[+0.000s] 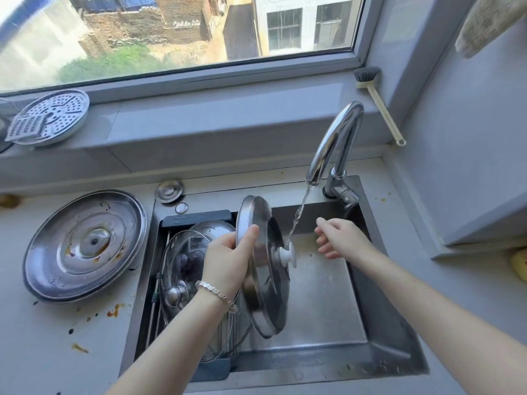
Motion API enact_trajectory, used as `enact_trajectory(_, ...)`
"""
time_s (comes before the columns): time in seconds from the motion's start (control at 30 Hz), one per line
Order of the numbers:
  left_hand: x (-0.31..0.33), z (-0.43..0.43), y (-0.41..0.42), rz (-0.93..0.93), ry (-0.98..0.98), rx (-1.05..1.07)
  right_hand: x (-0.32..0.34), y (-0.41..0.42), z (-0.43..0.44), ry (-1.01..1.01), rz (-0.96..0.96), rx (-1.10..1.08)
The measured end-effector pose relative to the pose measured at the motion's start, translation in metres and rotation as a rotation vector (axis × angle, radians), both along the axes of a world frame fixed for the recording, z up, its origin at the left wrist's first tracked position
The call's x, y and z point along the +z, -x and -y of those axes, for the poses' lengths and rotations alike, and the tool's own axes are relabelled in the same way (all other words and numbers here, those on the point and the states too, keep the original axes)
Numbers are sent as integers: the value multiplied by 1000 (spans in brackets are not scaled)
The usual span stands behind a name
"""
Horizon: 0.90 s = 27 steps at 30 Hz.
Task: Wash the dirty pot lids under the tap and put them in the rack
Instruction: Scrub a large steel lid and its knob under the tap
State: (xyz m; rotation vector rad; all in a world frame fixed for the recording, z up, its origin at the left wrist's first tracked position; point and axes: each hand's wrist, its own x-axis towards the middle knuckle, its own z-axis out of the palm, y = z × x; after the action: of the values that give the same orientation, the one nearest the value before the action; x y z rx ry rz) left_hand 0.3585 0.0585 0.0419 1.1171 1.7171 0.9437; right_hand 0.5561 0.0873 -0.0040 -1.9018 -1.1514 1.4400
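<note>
Gripping the steel lid (263, 269) on edge — left hand (228, 260), under the tap (332, 143)

Pale grey countertop (42, 352), spattered with orange-brown sauce. Flat on it left of the sink sits a large round stainless-steel pot lid (85, 245), underside up, greasy in the middle. Behind the basin lie a small round steel cap (169, 190) and a smaller disc (181, 208).

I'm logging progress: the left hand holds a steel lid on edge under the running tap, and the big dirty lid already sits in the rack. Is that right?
Not quite. The head view shows the big dirty lid lying on the counter left of the sink, not in the rack. The left hand does hold the steel lid on edge under the running tap.
</note>
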Motion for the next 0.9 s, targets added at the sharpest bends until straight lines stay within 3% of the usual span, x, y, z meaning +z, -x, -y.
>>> enact_trajectory(0.07, -2, 8, -2, -56, 19, -93, 24, 22, 5, 51, -53, 137)
enact_trajectory(0.13, -5, 20, -15, -159, 26, -314, 44, 38, 9, 149, -92, 253)
enact_trajectory(0.2, -9, 30, -32, -275, 12, -527, 51, 43, 11, 217, 35, 338)
enact_trajectory(0.27, -10, 38, -45, -319, -19, -703, 48, 34, 12, 213, 210, 331)
enact_trajectory(0.37, -12, 43, -49, -267, -37, -814, 38, 5, 20, 183, 188, 208)
enact_trajectory(0.6, -20, 30, -11, -259, -40, -268, -1, -67, 55, 193, 130, -340)
enact_trajectory(0.7, -21, 28, -1, -186, -17, -108, -33, -69, 73, 292, -37, -504)
enact_trajectory(0.9, -20, 31, 2, 45, 41, -145, -57, -34, 78, 318, -457, -592)
